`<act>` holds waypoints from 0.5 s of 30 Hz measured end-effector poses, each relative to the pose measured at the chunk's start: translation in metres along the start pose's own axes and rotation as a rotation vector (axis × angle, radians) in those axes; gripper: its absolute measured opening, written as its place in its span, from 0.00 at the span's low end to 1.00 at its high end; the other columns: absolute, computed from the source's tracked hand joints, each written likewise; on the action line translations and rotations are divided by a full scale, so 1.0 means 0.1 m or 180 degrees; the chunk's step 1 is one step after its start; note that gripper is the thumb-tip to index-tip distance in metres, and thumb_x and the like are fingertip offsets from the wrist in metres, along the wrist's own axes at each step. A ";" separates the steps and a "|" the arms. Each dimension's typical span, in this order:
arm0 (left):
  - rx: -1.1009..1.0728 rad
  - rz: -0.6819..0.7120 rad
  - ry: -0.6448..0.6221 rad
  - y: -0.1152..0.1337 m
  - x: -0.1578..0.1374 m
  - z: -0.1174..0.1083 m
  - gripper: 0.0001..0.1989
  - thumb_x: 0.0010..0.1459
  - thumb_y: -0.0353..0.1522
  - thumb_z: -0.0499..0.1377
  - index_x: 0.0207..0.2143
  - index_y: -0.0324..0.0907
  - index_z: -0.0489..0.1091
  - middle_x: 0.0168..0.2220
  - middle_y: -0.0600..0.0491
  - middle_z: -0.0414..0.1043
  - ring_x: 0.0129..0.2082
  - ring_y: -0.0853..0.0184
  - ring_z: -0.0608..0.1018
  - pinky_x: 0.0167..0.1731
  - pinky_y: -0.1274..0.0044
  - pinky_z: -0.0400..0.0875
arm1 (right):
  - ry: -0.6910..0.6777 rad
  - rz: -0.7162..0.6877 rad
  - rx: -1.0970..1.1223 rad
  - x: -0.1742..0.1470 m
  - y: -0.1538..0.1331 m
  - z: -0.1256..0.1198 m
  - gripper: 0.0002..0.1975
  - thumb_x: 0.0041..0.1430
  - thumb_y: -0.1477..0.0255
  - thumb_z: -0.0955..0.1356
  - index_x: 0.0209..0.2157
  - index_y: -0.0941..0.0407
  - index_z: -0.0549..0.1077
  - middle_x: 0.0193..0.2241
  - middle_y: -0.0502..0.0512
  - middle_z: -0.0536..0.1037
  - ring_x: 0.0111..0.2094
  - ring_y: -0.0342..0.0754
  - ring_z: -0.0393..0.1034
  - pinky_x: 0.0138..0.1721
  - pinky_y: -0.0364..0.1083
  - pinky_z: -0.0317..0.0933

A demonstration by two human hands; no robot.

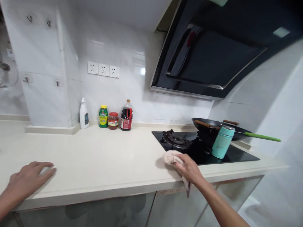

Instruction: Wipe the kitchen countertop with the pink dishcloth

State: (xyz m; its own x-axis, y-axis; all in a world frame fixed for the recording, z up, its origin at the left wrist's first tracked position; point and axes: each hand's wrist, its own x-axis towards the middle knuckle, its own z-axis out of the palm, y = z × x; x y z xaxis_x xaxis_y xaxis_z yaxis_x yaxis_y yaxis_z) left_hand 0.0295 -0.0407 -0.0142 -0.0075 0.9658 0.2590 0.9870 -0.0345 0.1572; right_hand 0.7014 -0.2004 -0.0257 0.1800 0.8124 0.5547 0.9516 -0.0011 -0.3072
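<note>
My right hand [189, 168] grips a pale pinkish cloth [172, 157] at the front left corner of the black gas stove [196, 148]. The cloth is bunched against the counter, and one darker end hangs over the front edge. At the far left, my left hand [30, 178] rests on the cream countertop [106, 157], thumb and fingers apart; a small pale patch shows in the gap between them. A turquoise flask [223, 143] stands on the stove, right of my right hand.
A wok [241, 130] with a green-handled utensil [262, 136] sits on the stove's right side under a black range hood [213, 60]. Along the wall stand a white bottle [83, 115], a green bottle [103, 117], a red-lidded jar [113, 122] and a dark sauce bottle [126, 118].
</note>
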 end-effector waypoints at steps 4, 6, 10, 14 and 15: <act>-0.0041 -0.0026 -0.0036 0.09 -0.10 -0.07 0.28 0.66 0.48 0.45 0.55 0.44 0.74 0.60 0.44 0.70 0.60 0.51 0.69 0.58 0.60 0.60 | 0.0070 0.0610 -0.0908 0.48 0.32 -0.09 0.25 0.65 0.54 0.62 0.58 0.49 0.72 0.49 0.62 0.74 0.46 0.59 0.71 0.46 0.54 0.65; -0.0075 -0.0026 -0.0003 0.10 -0.13 -0.08 0.28 0.66 0.48 0.45 0.55 0.45 0.74 0.60 0.45 0.71 0.60 0.52 0.70 0.59 0.60 0.60 | -0.0261 0.0570 -0.1151 0.61 0.50 -0.08 0.26 0.64 0.51 0.63 0.58 0.47 0.73 0.51 0.62 0.74 0.47 0.60 0.72 0.47 0.55 0.65; -0.0145 0.0018 0.0068 0.07 -0.13 -0.05 0.28 0.65 0.49 0.46 0.53 0.46 0.76 0.59 0.46 0.72 0.59 0.50 0.71 0.57 0.59 0.61 | -0.0584 0.0372 -0.1248 0.62 0.70 0.06 0.24 0.63 0.53 0.63 0.55 0.45 0.76 0.52 0.60 0.76 0.52 0.63 0.70 0.52 0.59 0.63; -0.0096 0.0064 0.0138 -0.05 -0.06 0.09 0.27 0.63 0.50 0.47 0.51 0.48 0.77 0.57 0.46 0.74 0.57 0.50 0.72 0.53 0.59 0.65 | -0.0580 -0.0214 -0.1426 0.59 0.56 0.31 0.25 0.68 0.56 0.59 0.60 0.47 0.73 0.51 0.63 0.77 0.54 0.64 0.66 0.54 0.61 0.60; -0.0070 0.0067 0.0162 -0.09 -0.04 0.14 0.26 0.63 0.49 0.47 0.51 0.49 0.77 0.56 0.47 0.74 0.56 0.50 0.73 0.52 0.60 0.65 | -0.0560 -0.0392 -0.1438 0.60 0.47 0.38 0.25 0.68 0.56 0.59 0.59 0.47 0.73 0.49 0.63 0.77 0.52 0.63 0.66 0.54 0.60 0.60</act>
State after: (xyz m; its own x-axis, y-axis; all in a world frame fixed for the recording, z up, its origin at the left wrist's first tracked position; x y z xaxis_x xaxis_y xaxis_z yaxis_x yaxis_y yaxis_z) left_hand 0.0225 -0.0403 -0.0299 0.0046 0.9506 0.3105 0.9832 -0.0610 0.1720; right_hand 0.7471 -0.1294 -0.0364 0.0518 0.9083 0.4151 0.9830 -0.1198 0.1394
